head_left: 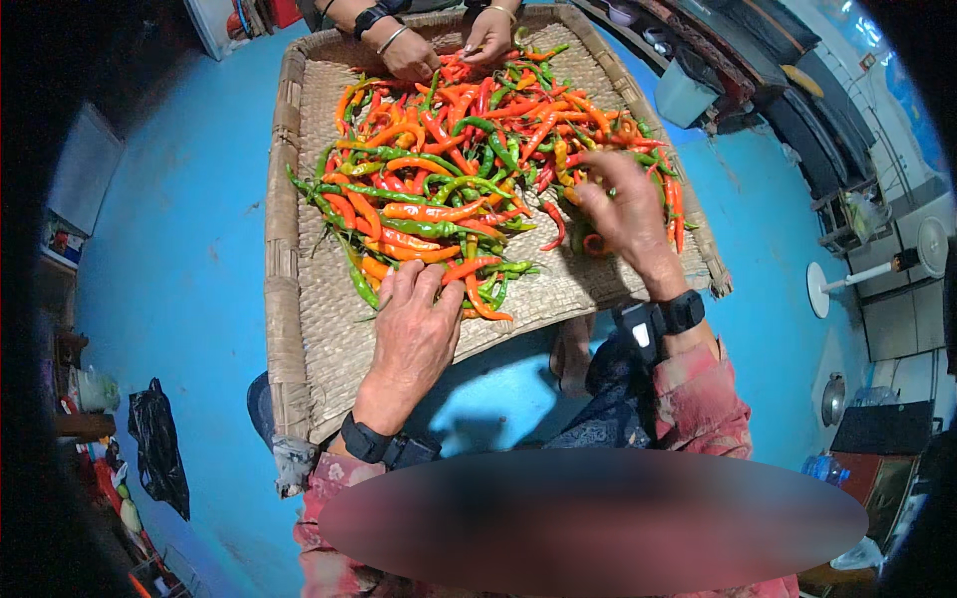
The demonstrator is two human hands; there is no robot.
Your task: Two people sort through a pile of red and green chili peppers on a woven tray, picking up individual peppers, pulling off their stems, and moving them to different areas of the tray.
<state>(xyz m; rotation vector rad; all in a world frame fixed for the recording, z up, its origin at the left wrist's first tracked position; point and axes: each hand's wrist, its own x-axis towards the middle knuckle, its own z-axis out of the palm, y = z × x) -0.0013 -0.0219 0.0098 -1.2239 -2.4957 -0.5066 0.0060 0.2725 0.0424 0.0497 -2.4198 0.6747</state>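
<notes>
Plainly, the chili peppers [429, 194] — red, orange and green, some shading from one colour into another — lie in a loose heap across the middle and far part of a woven tray [324, 369], whose near left corner and near edge show bare weave. At the near side of the heap the person's left hand [412, 319] rests palm down, its fingers close together and bent over the nearest peppers; whether it grips any of them cannot be told. Farther right, the right hand [626, 214] is poised above the right part of the tray, loosely wide, with the thumb apart from the curved fingers, whose tips come near a yellowish pepper [563, 159]. A curled orange-red pepper [595, 245] lies just below that hand. Dark bands circle both of the person's wrists, and the sleeves [698, 399] are patterned red. At the far edge, a co-worker's two hands [411, 58] reach down to the red peppers there, side by side, their fingertips narrow; what they hold is too small to tell. Around the tray spreads a blue floor [189, 249], with a black plastic bag [158, 453] at left and a white fan [932, 247] at right.
</notes>
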